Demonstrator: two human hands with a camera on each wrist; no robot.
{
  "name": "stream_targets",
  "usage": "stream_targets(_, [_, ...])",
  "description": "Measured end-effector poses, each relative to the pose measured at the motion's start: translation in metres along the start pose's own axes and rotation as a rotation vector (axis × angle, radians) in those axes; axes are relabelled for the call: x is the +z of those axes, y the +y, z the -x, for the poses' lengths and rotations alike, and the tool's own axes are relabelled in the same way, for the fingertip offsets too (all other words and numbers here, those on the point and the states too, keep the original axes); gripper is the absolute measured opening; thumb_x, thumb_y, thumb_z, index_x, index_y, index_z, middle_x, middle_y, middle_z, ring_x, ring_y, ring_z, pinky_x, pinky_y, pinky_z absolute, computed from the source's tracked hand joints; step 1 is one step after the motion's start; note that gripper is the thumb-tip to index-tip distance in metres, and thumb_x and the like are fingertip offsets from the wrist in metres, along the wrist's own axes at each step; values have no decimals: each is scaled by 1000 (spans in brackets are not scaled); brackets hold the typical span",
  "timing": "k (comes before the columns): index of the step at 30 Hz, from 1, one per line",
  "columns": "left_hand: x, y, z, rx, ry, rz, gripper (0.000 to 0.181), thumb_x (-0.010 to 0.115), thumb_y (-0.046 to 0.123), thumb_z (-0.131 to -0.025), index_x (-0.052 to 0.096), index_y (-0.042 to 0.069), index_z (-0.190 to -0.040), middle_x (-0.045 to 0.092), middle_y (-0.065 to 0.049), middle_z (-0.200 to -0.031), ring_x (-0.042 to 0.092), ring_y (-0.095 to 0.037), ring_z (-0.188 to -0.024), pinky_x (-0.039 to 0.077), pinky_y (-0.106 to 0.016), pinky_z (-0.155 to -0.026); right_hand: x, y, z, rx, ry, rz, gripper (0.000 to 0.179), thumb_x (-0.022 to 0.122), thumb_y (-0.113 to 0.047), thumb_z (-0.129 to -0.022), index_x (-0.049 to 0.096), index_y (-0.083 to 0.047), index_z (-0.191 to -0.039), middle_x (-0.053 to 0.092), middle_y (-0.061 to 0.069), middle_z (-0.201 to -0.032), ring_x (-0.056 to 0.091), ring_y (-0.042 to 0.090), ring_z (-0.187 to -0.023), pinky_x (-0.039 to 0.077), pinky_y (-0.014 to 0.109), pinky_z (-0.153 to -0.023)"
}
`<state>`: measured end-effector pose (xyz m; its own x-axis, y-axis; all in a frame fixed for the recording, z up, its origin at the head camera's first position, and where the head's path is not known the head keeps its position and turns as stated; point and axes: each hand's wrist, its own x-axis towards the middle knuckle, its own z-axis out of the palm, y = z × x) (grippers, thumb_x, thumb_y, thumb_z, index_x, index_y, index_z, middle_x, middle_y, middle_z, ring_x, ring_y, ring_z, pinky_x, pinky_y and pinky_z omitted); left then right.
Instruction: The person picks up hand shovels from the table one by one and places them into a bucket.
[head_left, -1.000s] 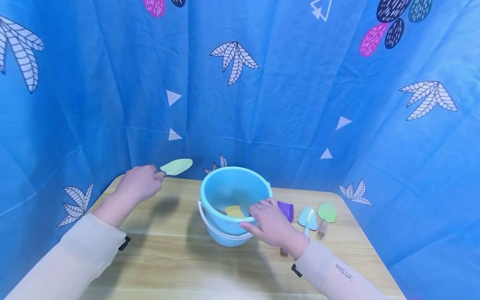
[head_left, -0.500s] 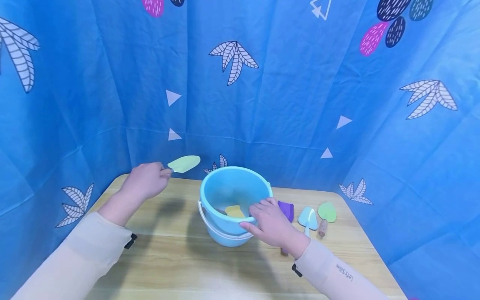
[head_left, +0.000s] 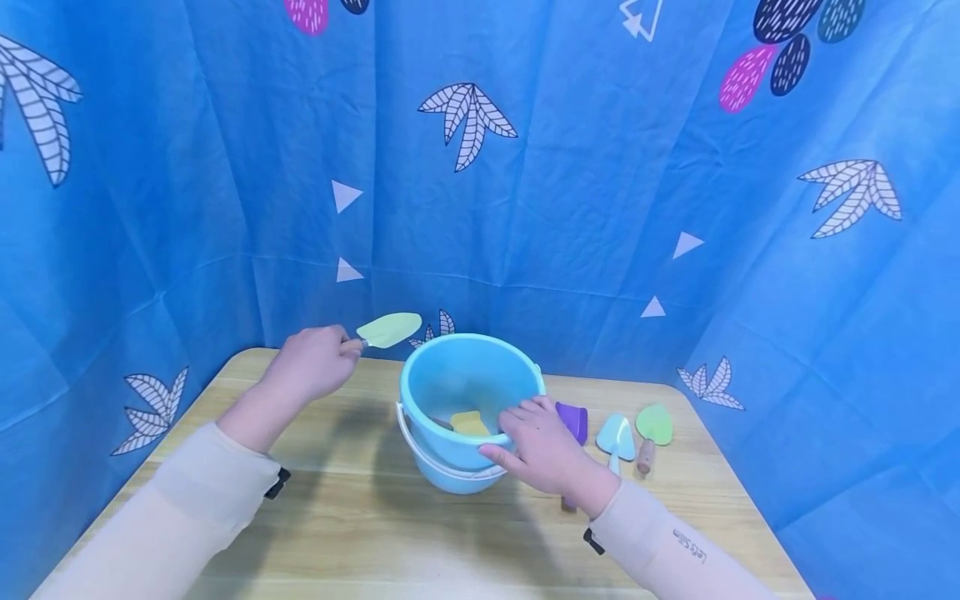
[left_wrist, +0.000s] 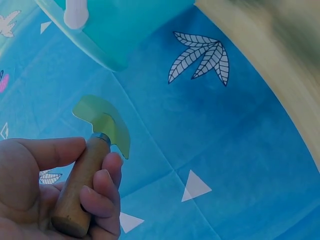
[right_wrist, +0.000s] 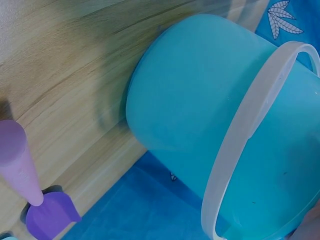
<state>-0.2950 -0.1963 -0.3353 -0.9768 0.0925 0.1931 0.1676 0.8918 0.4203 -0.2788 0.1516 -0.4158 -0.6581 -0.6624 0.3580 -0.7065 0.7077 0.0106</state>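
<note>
My left hand (head_left: 317, 363) grips the wooden handle (left_wrist: 80, 192) of a small hand trowel (head_left: 390, 330) with a pale green blade. It is raised left of the light blue bucket (head_left: 438, 477), the blade pointing right towards the rim. In the left wrist view the fingers wrap the handle, the thumb near the metal collar. The right hand (head_left: 542, 443) holds the bucket's near right rim, thumb outside and fingers over the edge. A yellow piece (head_left: 468, 422) lies inside the bucket. The white bail handle (right_wrist: 240, 127) hangs down against the bucket's side.
Right of the bucket, a purple toy shovel (head_left: 573, 422), a light blue shovel (head_left: 616, 437) and a green trowel with a wooden handle (head_left: 655, 425) lie on the wooden table (head_left: 420, 550). A blue patterned curtain (head_left: 555, 217) closes in the back and sides.
The left hand has moved right with the trowel, bringing the blade closer to the bucket. The right hand and the bucket have stayed in place.
</note>
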Motion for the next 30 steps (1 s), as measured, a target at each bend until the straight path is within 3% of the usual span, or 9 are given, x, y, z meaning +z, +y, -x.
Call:
stream_targets(9, [6,6,-5,45,-18,36,32,49,29,-104,63,1,-101,54,-9,-74,51,-25,-66,43,-35,-60,2,-2,-5,16,0,15,43,44,-63,-98,48,-24,-81,40,-12,-70,40,10,-75,35,41,-92])
stream_targets(15, [12,7,-10,89,-65,41,31,52,28,-103,64,0,-108,55,-8,-77,53,-24,-71,44,-35,-63,4,-3,-8,23,-2,7,43,44,-62,-99,49,-23,-82,41,-11,-70,40,10,-75,35,42,-92])
stream_targets(30, [25,17,-14,110,-88,43,24,57,25,-100,65,3,-106,57,-7,-79,54,-24,-73,45,-35,-63,6,1,-8,9,12,21,42,45,-62,-98,49,-24,-82,40,-12,-70,40,9,-76,35,40,-91])
